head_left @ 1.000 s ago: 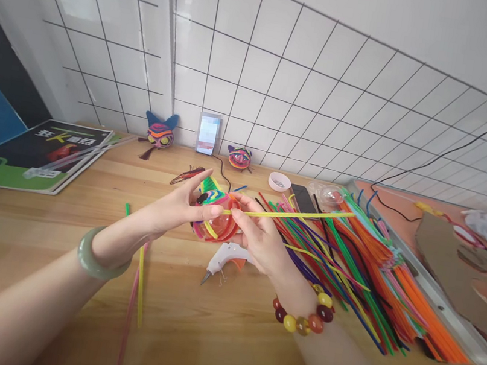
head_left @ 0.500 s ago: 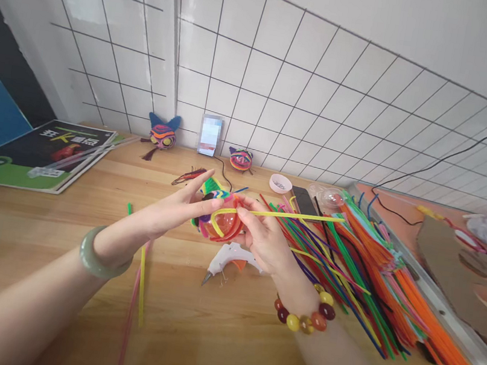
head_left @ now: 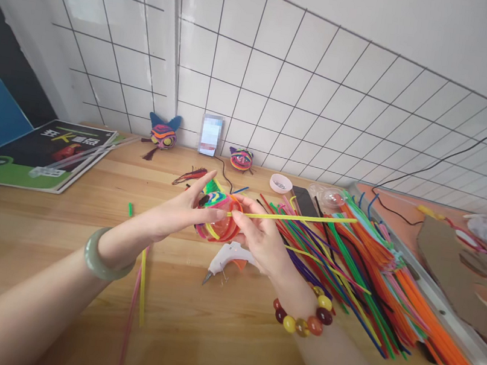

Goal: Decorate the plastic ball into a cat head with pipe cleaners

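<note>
Between my hands is a clear plastic ball (head_left: pixel 220 228), partly wrapped in colourful pipe cleaners with a green piece on its far side. My left hand (head_left: pixel 184 209) grips the ball from the left, its thumb pressed on the front and a finger stretched upward. On the other side, my right hand (head_left: pixel 258 233) pinches a yellow pipe cleaner (head_left: pixel 306 219) against the ball, and its other fingers reach behind. The strip's free end points right. Under the ball, a white glue gun (head_left: pixel 225 257) lies on the wooden table, its rear hidden by my right hand.
Many pipe cleaners (head_left: pixel 349 271) spread across the right side. Behind stand two finished-looking colourful ornaments (head_left: pixel 163 136), a lit phone (head_left: pixel 210 135) and a pink bowl (head_left: pixel 280 183). A magazine (head_left: pixel 46 153) lies at left; loose yellow and pink strips (head_left: pixel 142 289) lie in front. Cardboard (head_left: pixel 453 275) is far right.
The yellow pipe cleaner and its free end have shifted slightly right. The ball has turned a little in my hands, and my left thumb has slid right across its front.
</note>
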`<state>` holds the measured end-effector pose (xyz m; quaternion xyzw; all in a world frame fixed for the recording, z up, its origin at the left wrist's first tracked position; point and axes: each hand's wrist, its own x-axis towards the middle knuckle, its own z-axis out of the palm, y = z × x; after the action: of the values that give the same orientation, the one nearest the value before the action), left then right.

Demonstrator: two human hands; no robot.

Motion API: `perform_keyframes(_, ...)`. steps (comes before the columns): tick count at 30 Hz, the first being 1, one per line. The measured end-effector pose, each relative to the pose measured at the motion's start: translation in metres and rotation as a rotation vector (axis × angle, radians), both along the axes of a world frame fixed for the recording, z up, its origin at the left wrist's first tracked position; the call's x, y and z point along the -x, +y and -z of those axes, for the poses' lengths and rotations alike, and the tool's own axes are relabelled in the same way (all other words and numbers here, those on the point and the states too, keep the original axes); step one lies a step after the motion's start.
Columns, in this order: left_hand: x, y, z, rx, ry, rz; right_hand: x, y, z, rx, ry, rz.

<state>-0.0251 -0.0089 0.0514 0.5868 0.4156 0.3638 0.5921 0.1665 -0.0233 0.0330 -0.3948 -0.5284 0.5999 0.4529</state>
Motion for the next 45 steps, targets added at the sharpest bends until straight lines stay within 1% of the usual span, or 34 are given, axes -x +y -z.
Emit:
perform_keyframes(4,0.0000,0.0011,0.0008,0.000,0.029,-0.017,-0.0012,-0.0002,0.0025,-0.083,-0.010,-0.022)
perform_keyframes(11,0.0013,0.0038,0.0053,-0.020,0.065,-0.029,-0.0003,-0.0019,0.0022,-0.100,-0.024,-0.021)
perform_keyframes(25,-0.0029,-0.0001,0.0022,-0.031,0.077,-0.035,-0.0003,-0.0061,-0.0006,-0.219,-0.138,0.010)
perform_keyframes(35,-0.0029,-0.0024,0.0016,-0.038,0.080,-0.030,-0.0001,-0.0079,-0.0028,-0.208,-0.144,0.009)
perform_keyframes(40,-0.0044,-0.0014,0.0045,-0.030,0.075,-0.039,0.0011,-0.0079,-0.0030,-0.164,-0.144,0.020)
perform_keyframes(45,-0.0048,-0.0010,0.0045,-0.022,0.080,-0.049,0.0005,-0.0075,-0.0012,-0.157,-0.147,0.017)
